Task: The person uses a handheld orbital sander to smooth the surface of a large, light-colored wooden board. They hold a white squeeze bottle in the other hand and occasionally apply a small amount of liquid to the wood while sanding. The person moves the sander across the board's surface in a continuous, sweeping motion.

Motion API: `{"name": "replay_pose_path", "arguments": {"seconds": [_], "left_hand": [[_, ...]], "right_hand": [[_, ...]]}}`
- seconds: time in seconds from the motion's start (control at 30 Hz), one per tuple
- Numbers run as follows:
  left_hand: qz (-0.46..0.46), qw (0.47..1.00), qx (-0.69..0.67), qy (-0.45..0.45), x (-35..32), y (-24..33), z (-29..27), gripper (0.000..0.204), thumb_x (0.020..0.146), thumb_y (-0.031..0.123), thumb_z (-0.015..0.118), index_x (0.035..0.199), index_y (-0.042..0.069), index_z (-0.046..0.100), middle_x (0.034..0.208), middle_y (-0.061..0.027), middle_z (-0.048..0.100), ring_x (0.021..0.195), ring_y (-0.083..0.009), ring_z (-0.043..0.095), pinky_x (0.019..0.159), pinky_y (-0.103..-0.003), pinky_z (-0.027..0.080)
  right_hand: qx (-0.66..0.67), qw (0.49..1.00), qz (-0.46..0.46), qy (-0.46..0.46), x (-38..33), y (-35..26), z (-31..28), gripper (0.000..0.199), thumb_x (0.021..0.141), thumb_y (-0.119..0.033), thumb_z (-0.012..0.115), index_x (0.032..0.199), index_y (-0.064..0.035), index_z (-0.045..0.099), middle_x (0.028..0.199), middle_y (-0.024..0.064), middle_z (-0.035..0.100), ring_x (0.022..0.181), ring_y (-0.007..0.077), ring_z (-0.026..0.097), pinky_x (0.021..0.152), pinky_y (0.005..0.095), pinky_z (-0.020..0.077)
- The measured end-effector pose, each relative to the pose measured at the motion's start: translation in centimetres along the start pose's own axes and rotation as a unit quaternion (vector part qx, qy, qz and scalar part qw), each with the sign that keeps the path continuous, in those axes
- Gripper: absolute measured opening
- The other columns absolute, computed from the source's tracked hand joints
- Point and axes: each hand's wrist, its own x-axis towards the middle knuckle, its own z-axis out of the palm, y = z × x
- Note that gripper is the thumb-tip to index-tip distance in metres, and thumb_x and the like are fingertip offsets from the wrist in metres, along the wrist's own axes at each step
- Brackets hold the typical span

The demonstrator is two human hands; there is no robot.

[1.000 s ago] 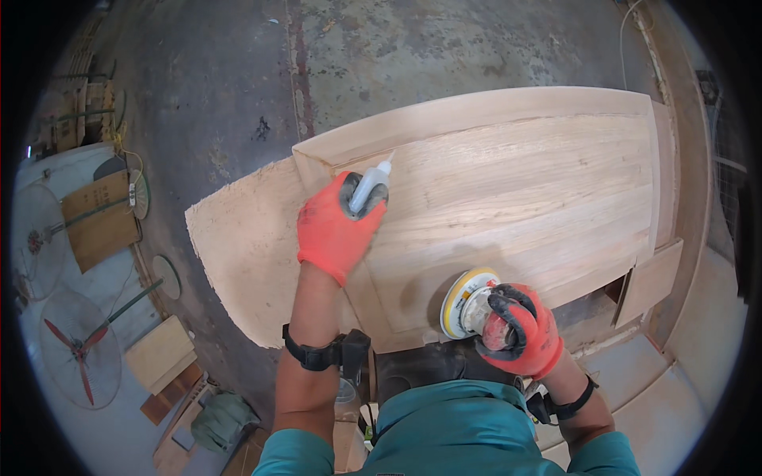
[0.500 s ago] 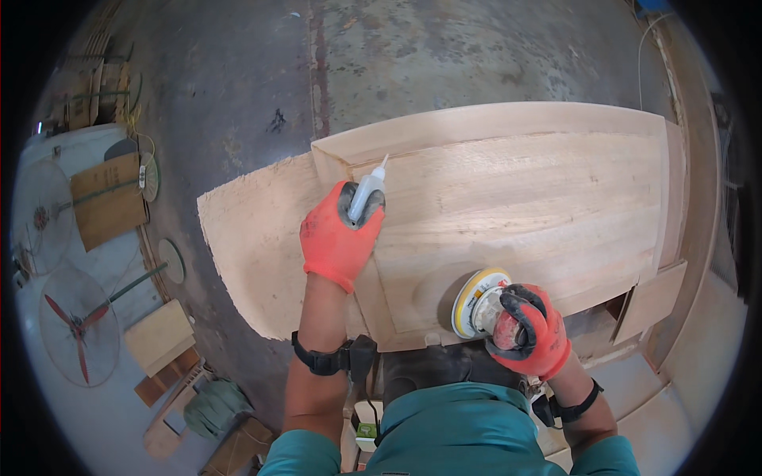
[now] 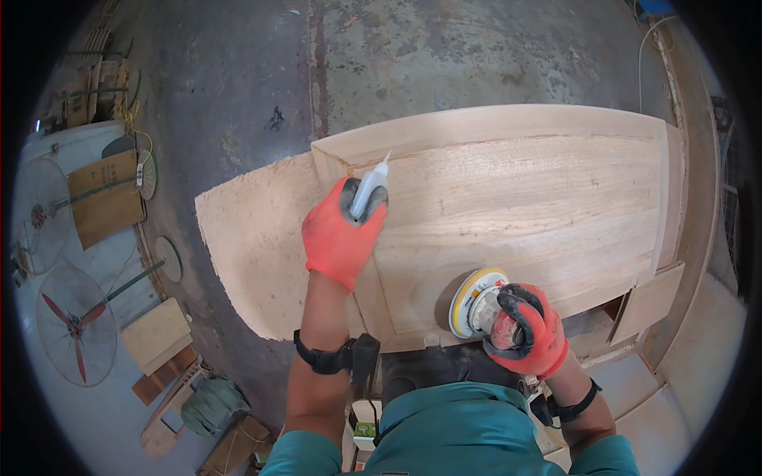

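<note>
My left hand [image 3: 343,234], in an orange work glove with dark finger pads, is closed round a small translucent glue bottle [image 3: 369,190]. The bottle's thin nozzle points away from me, above the corner joint of a framed wooden panel [image 3: 516,190]. Gripped in my gloved right hand [image 3: 533,333] is a round sander [image 3: 478,305] with a white and yellow rim. The sander is tilted on edge over the panel's near side, its disc facing left; whether it touches the wood I cannot tell.
A rough-edged pale board [image 3: 262,238] lies at the panel's left. Pedestal fans [image 3: 77,325], cardboard [image 3: 103,198] and a green cloth bundle [image 3: 214,406] stand further left. A small wooden piece [image 3: 649,301] sticks out at the near right, beside a long wooden edge [image 3: 698,214].
My left hand and the bottle have shifted very slightly to the right. The sander has moved a touch to the left; both grips stay the same.
</note>
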Motion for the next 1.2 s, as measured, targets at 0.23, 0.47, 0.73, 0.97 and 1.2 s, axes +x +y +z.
{"name": "replay_pose_path", "arguments": {"seconds": [0.23,0.47,0.73,0.97,1.2], "left_hand": [[-0.010,0.999,0.024,-0.026,1.7,2.0,0.8,0.023,0.086,0.019,0.079,0.103,0.007,0.069,0.080,-0.0075,0.072,0.064,-0.0203,0.068,0.066,-0.035,0.054],[-0.008,0.999,0.031,-0.022,2.0,1.9,1.1,0.023,0.086,0.020,0.079,0.103,0.007,0.069,0.079,-0.0076,0.072,0.062,-0.0204,0.069,0.066,-0.036,0.054],[-0.007,1.000,0.016,0.004,1.4,1.2,0.7,0.024,0.085,0.019,0.080,0.103,0.006,0.070,0.079,-0.0089,0.069,0.066,-0.0217,0.067,0.068,-0.038,0.053],[-0.056,0.998,0.007,0.032,1.0,-0.1,-1.1,0.023,0.086,0.018,0.079,0.103,0.006,0.069,0.081,-0.0093,0.068,0.068,-0.0212,0.063,0.069,-0.036,0.051],[-0.053,0.998,-0.025,-0.002,1.7,1.7,-0.7,0.035,0.081,0.029,0.084,0.104,0.008,0.069,0.088,-0.0118,0.072,0.082,-0.0314,0.070,0.078,-0.041,0.054]], "right_hand": [[-0.005,1.000,-0.001,0.004,0.0,0.1,0.0,0.082,0.063,-0.014,0.094,0.137,-0.0084,0.060,0.127,0.0194,0.065,0.110,0.0408,0.068,0.082,0.0455,0.0612],[0.000,1.000,0.014,-0.001,-0.1,-0.1,0.0,0.075,0.066,-0.008,0.089,0.134,-0.0054,0.057,0.124,0.0249,0.065,0.105,0.0453,0.068,0.086,0.0505,0.0591],[-0.005,1.000,0.005,0.011,-0.2,0.2,0.0,0.081,0.062,-0.014,0.094,0.135,-0.0070,0.061,0.126,0.0231,0.065,0.107,0.0423,0.070,0.081,0.0457,0.0614],[-0.006,1.000,-0.007,0.007,-0.1,0.7,0.1,0.080,0.062,-0.013,0.094,0.134,-0.0063,0.061,0.125,0.0230,0.065,0.108,0.0423,0.070,0.081,0.0454,0.0617],[-0.006,1.000,-0.015,0.005,0.2,0.2,0.2,0.080,0.063,-0.015,0.094,0.136,-0.0079,0.060,0.124,0.0201,0.066,0.108,0.0402,0.070,0.079,0.0449,0.0618]]}}
